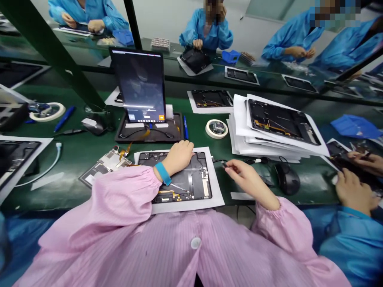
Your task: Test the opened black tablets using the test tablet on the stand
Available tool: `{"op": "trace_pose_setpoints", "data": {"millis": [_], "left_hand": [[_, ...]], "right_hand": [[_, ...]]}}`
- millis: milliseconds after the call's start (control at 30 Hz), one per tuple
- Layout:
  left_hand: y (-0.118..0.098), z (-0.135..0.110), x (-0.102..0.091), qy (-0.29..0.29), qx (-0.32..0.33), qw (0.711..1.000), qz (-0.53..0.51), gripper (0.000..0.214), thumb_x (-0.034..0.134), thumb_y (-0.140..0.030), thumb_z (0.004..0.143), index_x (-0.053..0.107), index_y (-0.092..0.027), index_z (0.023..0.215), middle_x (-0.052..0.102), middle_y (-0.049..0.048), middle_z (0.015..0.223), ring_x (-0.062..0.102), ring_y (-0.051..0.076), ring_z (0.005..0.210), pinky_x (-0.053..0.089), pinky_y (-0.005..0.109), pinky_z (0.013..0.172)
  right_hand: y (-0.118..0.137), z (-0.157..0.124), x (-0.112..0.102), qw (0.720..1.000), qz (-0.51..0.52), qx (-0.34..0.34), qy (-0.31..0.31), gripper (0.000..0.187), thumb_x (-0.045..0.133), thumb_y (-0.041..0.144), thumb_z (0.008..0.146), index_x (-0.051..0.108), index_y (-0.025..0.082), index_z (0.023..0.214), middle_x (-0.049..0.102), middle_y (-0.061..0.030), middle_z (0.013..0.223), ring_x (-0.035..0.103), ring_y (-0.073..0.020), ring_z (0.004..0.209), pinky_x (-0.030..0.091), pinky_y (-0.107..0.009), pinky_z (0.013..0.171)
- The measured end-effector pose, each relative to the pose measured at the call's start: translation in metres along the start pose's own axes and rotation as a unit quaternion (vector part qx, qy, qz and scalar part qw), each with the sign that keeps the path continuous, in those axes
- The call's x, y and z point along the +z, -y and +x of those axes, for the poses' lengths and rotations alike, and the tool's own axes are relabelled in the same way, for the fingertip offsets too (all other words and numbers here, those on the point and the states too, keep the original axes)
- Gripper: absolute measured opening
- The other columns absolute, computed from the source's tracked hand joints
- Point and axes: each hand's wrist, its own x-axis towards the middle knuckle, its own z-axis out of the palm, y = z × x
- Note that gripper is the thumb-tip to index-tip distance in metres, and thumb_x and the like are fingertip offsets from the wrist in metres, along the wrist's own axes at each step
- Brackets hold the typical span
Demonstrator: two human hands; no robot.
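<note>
Opened tablet housing (pixel 196 183) beneath left hand (pixel 178 156), finger grip unclear, black cable end (pixel 224 164) pinched between fingertips of right hand (pixel 244 176)

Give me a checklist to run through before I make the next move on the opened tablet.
1. Opened tablet lying on white paper: ok.
2. Left hand over the tablet: ok, across its far edge.
3. Right hand free: not ok, its fingertips hold a small dark piece.
4. Dark piece identified: cannot tell, too small.
5. Screen behind the tablet lit: ok, it stands up at the dark tray.
6. Co-worker's hands away from the tablet: ok, they are at far right.
</note>
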Motion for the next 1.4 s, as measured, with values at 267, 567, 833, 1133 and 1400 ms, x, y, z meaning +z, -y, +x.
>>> {"op": "trace_pose_setpoints", "data": {"millis": [267, 567, 833, 1133, 1400], "left_hand": [[-0.005, 0.002, 0.0, 0.013, 0.057, 0.998, 0.015, 0.023, 0.037, -0.026, 0.099, 0.057, -0.013, 0.097, 0.062, 0.0101, 0.09, 0.054, 0.026, 0.091, 0.036, 0.036, 0.072], [-0.006, 0.0, 0.006, 0.017, 0.046, 0.999, -0.005, 0.024, 0.036, -0.027, 0.099, 0.056, -0.013, 0.097, 0.062, 0.0095, 0.09, 0.054, 0.025, 0.089, 0.035, 0.036, 0.071], [-0.009, 0.0, 0.0, 0.025, 0.036, 0.998, -0.049, 0.026, 0.035, -0.027, 0.099, 0.057, -0.013, 0.1, 0.062, 0.01, 0.092, 0.054, 0.024, 0.093, 0.04, 0.036, 0.077], [-0.002, 0.005, -0.009, 0.084, 0.016, 0.987, -0.138, 0.036, 0.032, -0.036, 0.1, 0.063, -0.018, 0.103, 0.068, 0.0067, 0.101, 0.065, 0.021, 0.089, 0.046, 0.029, 0.074], [0.003, 0.006, -0.004, 0.09, 0.003, 0.982, -0.165, 0.037, 0.034, -0.039, 0.099, 0.065, -0.02, 0.102, 0.072, 0.0066, 0.102, 0.067, 0.024, 0.092, 0.046, 0.03, 0.074]], "right_hand": [[0.01, -0.002, 0.019, 0.995, 0.073, -0.059, 0.028, 0.017, 0.055, 0.031, 0.09, 0.069, 0.022, 0.093, 0.068, -0.0047, 0.091, 0.061, -0.0192, 0.085, 0.048, -0.033, 0.074], [0.004, -0.007, 0.024, 0.994, -0.028, -0.11, 0.007, 0.013, 0.054, 0.027, 0.092, 0.066, 0.023, 0.095, 0.066, -0.0052, 0.092, 0.057, -0.0214, 0.09, 0.04, -0.039, 0.084], [0.01, -0.011, 0.034, 0.993, 0.018, -0.109, -0.037, 0.01, 0.053, 0.025, 0.091, 0.062, 0.021, 0.092, 0.064, -0.0062, 0.09, 0.058, -0.0222, 0.088, 0.045, -0.039, 0.081], [0.016, -0.025, 0.044, 0.975, -0.161, -0.141, -0.054, 0.017, 0.038, 0.023, 0.095, 0.053, 0.021, 0.104, 0.064, -0.0088, 0.091, 0.062, -0.0243, 0.081, 0.049, -0.04, 0.072], [-0.001, -0.014, 0.049, 0.977, -0.153, -0.151, -0.011, 0.025, 0.034, 0.025, 0.097, 0.057, 0.02, 0.104, 0.065, -0.0102, 0.091, 0.063, -0.0248, 0.083, 0.052, -0.039, 0.072]]}}
